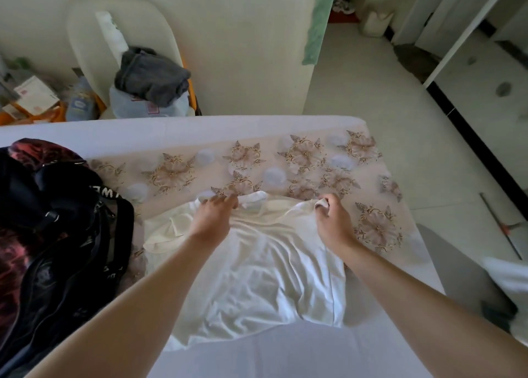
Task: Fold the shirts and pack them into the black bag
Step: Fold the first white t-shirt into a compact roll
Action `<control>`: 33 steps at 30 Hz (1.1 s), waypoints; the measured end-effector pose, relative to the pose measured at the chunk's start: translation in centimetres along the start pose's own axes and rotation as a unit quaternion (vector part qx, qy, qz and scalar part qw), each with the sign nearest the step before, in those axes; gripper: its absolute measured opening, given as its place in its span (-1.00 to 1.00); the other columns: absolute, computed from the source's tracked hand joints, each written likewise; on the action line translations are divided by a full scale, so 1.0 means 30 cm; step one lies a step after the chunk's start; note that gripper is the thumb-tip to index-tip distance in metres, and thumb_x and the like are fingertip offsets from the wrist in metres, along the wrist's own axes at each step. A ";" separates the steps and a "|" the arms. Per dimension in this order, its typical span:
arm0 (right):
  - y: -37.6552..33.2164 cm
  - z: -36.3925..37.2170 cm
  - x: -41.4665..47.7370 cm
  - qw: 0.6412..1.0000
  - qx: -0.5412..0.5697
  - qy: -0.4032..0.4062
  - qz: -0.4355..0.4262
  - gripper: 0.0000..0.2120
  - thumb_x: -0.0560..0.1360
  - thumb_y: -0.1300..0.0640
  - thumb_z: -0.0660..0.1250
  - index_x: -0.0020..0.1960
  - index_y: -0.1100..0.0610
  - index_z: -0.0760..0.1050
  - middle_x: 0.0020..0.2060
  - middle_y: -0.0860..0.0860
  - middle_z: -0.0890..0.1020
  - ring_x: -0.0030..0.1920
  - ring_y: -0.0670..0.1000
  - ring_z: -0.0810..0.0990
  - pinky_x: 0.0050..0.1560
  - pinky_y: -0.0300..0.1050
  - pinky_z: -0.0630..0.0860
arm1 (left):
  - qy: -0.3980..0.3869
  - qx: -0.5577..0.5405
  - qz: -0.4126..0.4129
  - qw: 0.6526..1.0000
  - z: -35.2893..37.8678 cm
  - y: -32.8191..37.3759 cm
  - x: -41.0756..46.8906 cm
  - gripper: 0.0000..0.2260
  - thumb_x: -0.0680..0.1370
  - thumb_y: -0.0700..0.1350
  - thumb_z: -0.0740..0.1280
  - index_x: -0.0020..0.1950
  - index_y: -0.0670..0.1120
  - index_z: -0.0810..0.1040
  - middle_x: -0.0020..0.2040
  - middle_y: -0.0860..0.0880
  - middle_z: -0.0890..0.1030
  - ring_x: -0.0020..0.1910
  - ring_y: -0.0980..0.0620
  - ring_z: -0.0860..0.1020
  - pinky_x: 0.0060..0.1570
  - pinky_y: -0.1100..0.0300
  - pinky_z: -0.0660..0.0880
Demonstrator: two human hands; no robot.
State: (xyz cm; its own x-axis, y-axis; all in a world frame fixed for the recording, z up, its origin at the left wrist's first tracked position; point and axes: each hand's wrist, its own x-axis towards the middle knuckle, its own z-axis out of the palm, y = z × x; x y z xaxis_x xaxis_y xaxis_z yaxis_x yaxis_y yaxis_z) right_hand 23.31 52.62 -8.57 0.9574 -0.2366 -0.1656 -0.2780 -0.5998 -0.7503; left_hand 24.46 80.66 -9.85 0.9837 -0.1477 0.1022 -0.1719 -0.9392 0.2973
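From the head camera, your white shirt (257, 266) lies rumpled on the floral bedcover (308, 160), just beside the black bag (57, 234). Your left hand (214, 216) and right hand (331, 214) each pinch a shoulder.

Both bare forearms reach forward from the lower corners, drawing slightly together, palms down. The left hand (214, 216) grips the far edge of the white shirt (257, 277) with its fingers (228, 202) curled down. The right hand (333, 220) pinches a fold of it between thumb and bent fingers.
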 end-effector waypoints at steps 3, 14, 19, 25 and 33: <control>-0.021 0.002 0.086 0.999 -0.001 0.030 0.036 -0.68 0.62 0.16 0.22 0.37 0.07 0.33 0.07 0.09 0.59 -0.02 0.18 0.59 -0.07 -0.04 0.47 | 0.027 -0.002 -0.111 0.993 -0.031 -0.016 0.081 -0.62 0.40 -0.40 0.22 0.12 -0.08 0.53 -0.06 -0.11 0.62 -0.09 -0.14 0.53 -0.15 0.08 0.38; 0.126 -0.029 -0.153 0.978 -0.188 0.011 0.088 -0.64 0.53 -0.08 0.28 0.23 0.09 0.40 0.18 0.11 0.49 0.13 0.17 0.51 0.13 0.05 0.45 | 0.002 -0.088 0.087 0.992 0.095 0.119 -0.214 -0.81 0.39 -0.16 0.23 -0.05 0.00 0.54 -0.04 0.05 0.51 -0.05 -0.06 0.50 -0.04 0.03 0.46; 0.196 -0.034 -0.369 0.956 -0.241 -0.010 0.167 -0.64 0.50 -0.24 0.17 0.02 0.02 0.50 -0.03 0.03 0.64 0.00 0.15 0.63 -0.04 -0.05 0.46 | -0.081 -0.106 0.149 0.980 0.120 0.188 -0.451 -0.67 0.39 0.28 0.36 -0.07 0.06 0.50 -0.06 0.13 0.47 -0.06 0.06 0.47 -0.01 0.16 0.46; 0.185 -0.069 -0.481 0.980 -0.132 0.131 0.069 -0.64 0.60 0.00 0.24 -0.34 0.04 0.32 -0.41 0.03 0.55 -0.27 0.21 0.52 -0.25 -0.01 0.37 | -0.012 -0.102 0.224 0.969 0.154 0.175 -0.597 -0.76 0.56 0.08 0.27 0.10 0.08 0.69 0.21 0.06 0.62 0.17 -0.05 0.58 0.11 0.10 0.55; 0.211 -0.185 -0.410 0.961 -0.269 0.016 0.069 -0.75 0.66 -0.01 0.12 -0.06 0.11 0.46 -0.10 0.11 0.64 -0.03 0.21 0.59 -0.18 -0.04 0.35 | -0.010 -0.079 0.319 0.944 0.075 0.126 -0.670 -0.84 0.60 0.00 0.29 0.03 0.04 0.66 -0.07 0.08 0.63 -0.12 0.07 0.59 -0.20 0.21 0.54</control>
State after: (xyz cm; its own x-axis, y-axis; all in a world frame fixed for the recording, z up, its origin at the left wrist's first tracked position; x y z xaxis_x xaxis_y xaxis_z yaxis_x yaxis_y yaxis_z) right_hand 9.34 47.48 -7.75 0.9081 -0.3604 -0.2131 -0.4104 -0.8669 -0.2828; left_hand 4.14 79.38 -12.90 0.6778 -0.6756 0.2901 -0.7341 -0.5994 0.3191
